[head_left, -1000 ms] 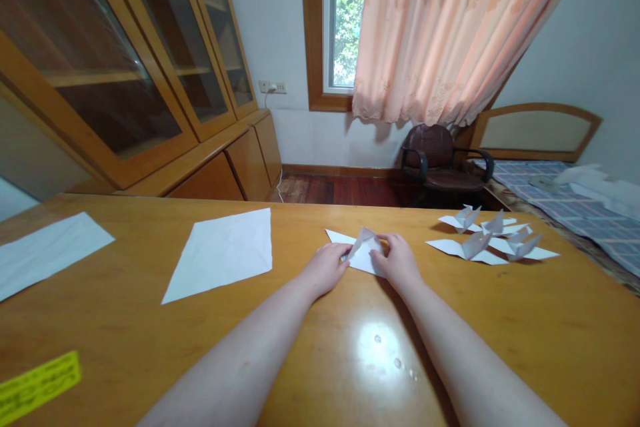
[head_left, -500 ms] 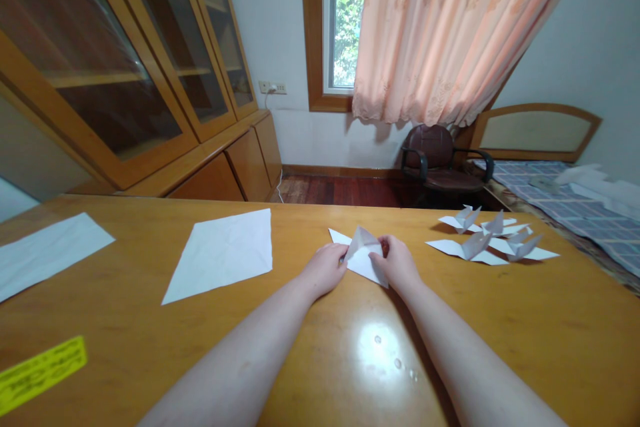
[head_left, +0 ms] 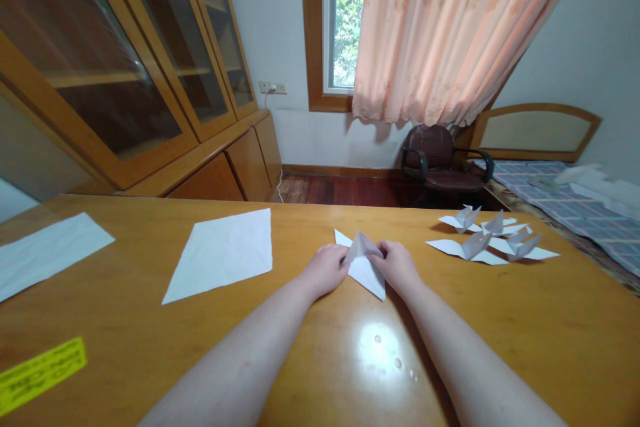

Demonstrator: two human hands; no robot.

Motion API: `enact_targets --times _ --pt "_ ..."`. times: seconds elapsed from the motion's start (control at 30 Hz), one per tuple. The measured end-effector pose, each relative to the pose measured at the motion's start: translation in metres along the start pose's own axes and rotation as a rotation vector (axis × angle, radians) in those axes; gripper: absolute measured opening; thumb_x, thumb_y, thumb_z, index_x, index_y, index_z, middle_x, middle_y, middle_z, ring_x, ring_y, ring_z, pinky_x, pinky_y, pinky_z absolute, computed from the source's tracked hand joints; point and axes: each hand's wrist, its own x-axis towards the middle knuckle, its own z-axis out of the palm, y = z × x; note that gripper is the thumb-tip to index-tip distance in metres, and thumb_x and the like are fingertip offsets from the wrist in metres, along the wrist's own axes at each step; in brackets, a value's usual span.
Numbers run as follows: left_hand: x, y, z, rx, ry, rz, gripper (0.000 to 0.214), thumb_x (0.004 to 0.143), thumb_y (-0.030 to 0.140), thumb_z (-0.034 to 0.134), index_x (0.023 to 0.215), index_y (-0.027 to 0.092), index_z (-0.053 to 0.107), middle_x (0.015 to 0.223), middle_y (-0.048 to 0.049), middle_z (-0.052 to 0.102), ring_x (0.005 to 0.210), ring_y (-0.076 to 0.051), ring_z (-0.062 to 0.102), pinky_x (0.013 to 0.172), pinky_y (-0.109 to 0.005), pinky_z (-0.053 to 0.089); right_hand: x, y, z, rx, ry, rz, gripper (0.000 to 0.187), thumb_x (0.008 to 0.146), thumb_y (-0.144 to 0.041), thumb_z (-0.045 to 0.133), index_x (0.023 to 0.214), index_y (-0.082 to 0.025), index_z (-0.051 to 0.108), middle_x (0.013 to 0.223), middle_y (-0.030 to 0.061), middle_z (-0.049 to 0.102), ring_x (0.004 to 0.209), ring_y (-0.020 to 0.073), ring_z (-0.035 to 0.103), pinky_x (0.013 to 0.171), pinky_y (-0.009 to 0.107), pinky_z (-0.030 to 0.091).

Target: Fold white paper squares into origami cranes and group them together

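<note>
Between my two hands, at the middle of the table, is a folded white paper crane (head_left: 367, 273) with a raised peak at its centre and flat wings stretching away and toward me. My left hand (head_left: 327, 268) grips its left end, fingers closed at the edge. My right hand (head_left: 397, 263) pinches the opposite end, thumb and fingers together on the paper. Finished-looking paper cranes (head_left: 475, 247), several of them, stand with wings spread to the right of my right hand.
A white paper sheet (head_left: 225, 250) lies flat left of my hands, and another sheet (head_left: 55, 250) is farther left. A yellow label (head_left: 43, 373) is stuck at the near left of the wooden table (head_left: 150, 360). Beyond are a chair (head_left: 440, 157), a bed and a glass-fronted cabinet (head_left: 165, 40).
The crane has turned slightly, its near wing tip swinging down toward me. My right hand has shifted its grip from the near wing to the crane's right end.
</note>
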Motion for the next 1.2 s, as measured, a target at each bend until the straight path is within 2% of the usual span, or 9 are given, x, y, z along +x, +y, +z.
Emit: enact_targets --times 0.23,0.57,0.83,1.03,1.2 --pt "-0.001 0.002 -0.003 0.007 -0.036 0.044 0.011 0.076 0.023 0.053 0.081 0.018 0.061 0.083 -0.0036 0.063 0.082 -0.020 0.056 0.076 -0.029 0.041 0.000 0.000 0.000 -0.092 -0.004 -0.038 0.022 0.075 -0.039 0.058 0.073 -0.018 0.065 0.072 0.0053 0.064 0.074 0.0189 0.052 0.063 0.026 0.031" --pt "0.000 0.006 -0.005 0.056 -0.063 0.043 0.008 0.074 0.025 0.058 0.078 0.018 0.061 0.081 -0.0033 0.063 0.081 -0.020 0.056 0.075 -0.029 0.042 0.000 -0.001 -0.001 -0.060 0.069 -0.043 0.018 0.073 -0.034 0.058 0.062 -0.018 0.058 0.065 0.0026 0.060 0.066 0.0155 0.049 0.059 0.025 0.030" --pt "0.001 0.001 0.000 0.037 -0.033 -0.009 0.024 0.071 0.028 0.065 0.093 0.019 0.062 0.098 -0.0058 0.064 0.094 -0.023 0.057 0.084 -0.033 0.043 -0.003 -0.004 0.000 0.033 -0.002 -0.142 0.025 0.073 -0.039 0.060 0.061 -0.018 0.054 0.061 0.0001 0.057 0.059 0.0132 0.048 0.055 0.024 0.030" --pt "0.000 -0.002 0.002 0.028 -0.027 0.010 0.027 0.072 0.028 0.065 0.097 0.020 0.061 0.099 -0.0048 0.064 0.095 -0.022 0.056 0.085 -0.032 0.043 -0.008 -0.010 -0.005 0.106 -0.062 -0.211 0.028 0.078 -0.043 0.055 0.070 -0.018 0.064 0.067 0.0027 0.063 0.065 0.0153 0.053 0.061 0.025 0.034" --pt "0.000 -0.001 0.000 0.010 -0.025 0.010 0.033 0.071 0.029 0.066 0.102 0.020 0.060 0.104 -0.0052 0.064 0.098 -0.023 0.055 0.087 -0.033 0.043 -0.008 -0.011 -0.006 0.135 -0.116 -0.223 0.028 0.084 -0.035 0.048 0.075 -0.019 0.069 0.074 0.0047 0.067 0.072 0.0167 0.057 0.067 0.027 0.037"
